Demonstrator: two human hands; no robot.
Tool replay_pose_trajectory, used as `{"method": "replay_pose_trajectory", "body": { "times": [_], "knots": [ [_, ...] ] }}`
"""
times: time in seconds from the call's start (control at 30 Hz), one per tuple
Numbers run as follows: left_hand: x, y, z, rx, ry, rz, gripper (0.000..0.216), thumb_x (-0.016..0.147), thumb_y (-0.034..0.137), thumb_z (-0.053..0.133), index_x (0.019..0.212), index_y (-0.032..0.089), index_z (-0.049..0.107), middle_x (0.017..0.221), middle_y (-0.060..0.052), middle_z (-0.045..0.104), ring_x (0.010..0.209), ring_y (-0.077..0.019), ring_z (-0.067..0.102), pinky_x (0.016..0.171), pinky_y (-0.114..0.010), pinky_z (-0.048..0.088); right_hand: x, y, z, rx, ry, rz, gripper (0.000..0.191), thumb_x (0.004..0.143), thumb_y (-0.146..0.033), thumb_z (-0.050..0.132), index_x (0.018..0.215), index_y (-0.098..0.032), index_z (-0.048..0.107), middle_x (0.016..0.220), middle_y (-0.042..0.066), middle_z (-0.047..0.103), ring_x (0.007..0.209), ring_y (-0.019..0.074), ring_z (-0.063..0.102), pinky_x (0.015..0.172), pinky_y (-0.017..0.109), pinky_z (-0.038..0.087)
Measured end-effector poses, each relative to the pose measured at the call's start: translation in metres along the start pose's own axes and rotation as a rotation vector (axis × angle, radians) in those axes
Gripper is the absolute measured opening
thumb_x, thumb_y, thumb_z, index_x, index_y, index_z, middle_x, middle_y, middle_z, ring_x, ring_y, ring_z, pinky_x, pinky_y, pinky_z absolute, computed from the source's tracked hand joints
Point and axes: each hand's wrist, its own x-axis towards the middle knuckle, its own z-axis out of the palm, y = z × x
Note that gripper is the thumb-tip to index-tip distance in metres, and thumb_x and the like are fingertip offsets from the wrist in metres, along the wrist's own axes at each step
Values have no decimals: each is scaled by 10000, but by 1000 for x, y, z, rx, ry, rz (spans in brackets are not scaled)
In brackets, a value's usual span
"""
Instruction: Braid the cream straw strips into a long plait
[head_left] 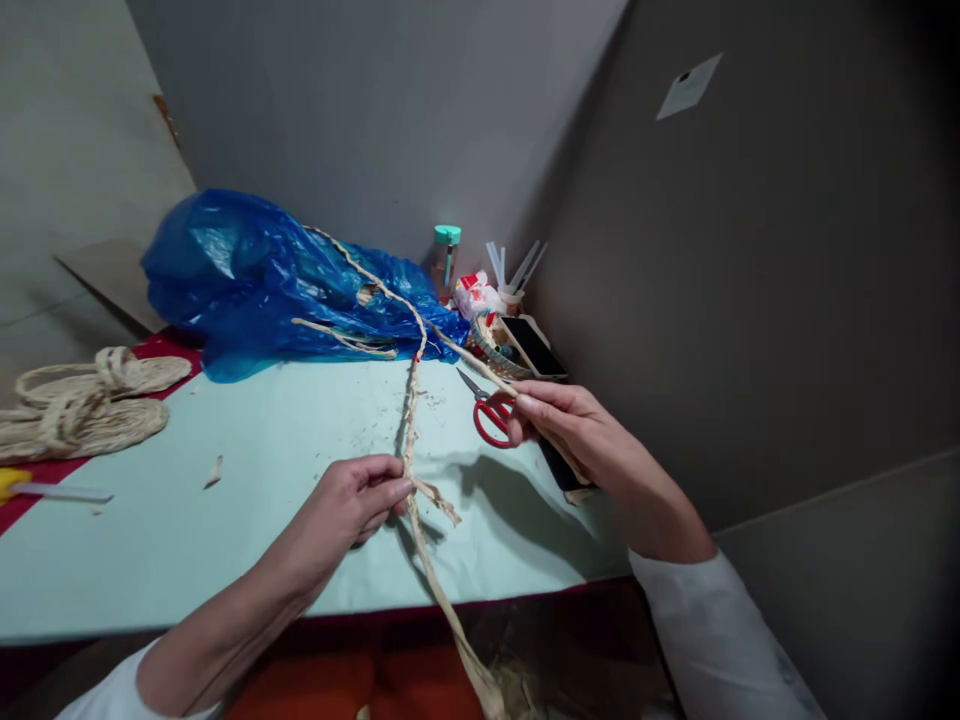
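A braided cord of pale dried fibre (410,410) runs from the blue bag down across the table and hangs over the front edge. My left hand (367,495) pinches this braid between thumb and fingers, near a short frayed end sticking out to the right. In my right hand (566,420), closed fingers hold a separate fibre strand (480,362) that slants up to the bag. Just left of that hand lie red-handled scissors (491,420), partly hidden by its fingers. A dark flat object (559,468) lies under the right wrist.
At the back sits a crumpled blue plastic bag (247,270). Woven sandals (97,400) lie at left, near a yellow-handled tool (15,485). A jar with a teal lid (447,240), a basket (491,350) and a phone (534,345) stand back right, beside a grey wall (750,300).
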Motion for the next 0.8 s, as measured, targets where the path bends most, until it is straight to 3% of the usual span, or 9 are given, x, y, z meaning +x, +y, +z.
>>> {"method": "replay_pose_trajectory", "body": {
  "times": [0.1,0.17,0.23,0.3,0.47,0.67,0.8],
  "knots": [
    [0,1,1,-31,24,3,219,787,344,651,804,139,577,592,65,377,451,-24,191,423,-216,80,-11,-6,27,173,-132,92,312,907,-400,495,1053,-151,613,671,-9,557,447,52,278,409,193,196],
    [-1,2,2,-74,24,0,212,774,332,666,795,146,565,579,77,335,442,-24,168,413,-217,70,-17,-5,39,162,-160,119,330,910,-436,488,992,-150,630,581,-37,502,419,46,232,399,196,167],
    [-2,2,2,-125,20,12,205,769,320,673,788,154,555,570,85,313,433,-23,152,404,-217,64,-23,-4,48,46,-138,95,342,895,-448,512,837,-144,658,531,-31,493,443,59,322,429,196,236],
    [-4,2,2,-159,31,30,187,766,301,674,792,155,561,553,91,301,422,-21,153,401,-215,63,-31,-2,53,-83,-111,43,328,890,-413,527,756,-149,668,607,8,582,542,88,450,506,203,328],
    [-5,3,3,-162,60,65,153,746,255,672,792,120,615,622,27,512,401,-1,232,402,-214,81,-48,0,64,-159,-69,-24,222,923,-288,445,1047,-184,597,952,58,673,704,132,565,650,236,426],
    [-4,-2,4,-185,68,97,136,742,250,676,782,128,635,574,47,484,396,-4,232,404,-219,90,-61,-7,87,-469,-45,-30,360,979,-393,341,759,-198,549,604,-21,528,540,108,433,560,221,323],
    [-4,-4,3,-163,85,84,140,741,247,683,781,122,633,543,67,406,399,-3,216,408,-217,80,-65,-4,98,-677,-21,51,292,965,-341,352,882,-222,605,589,-15,550,489,123,401,548,247,288]
  ]
}}
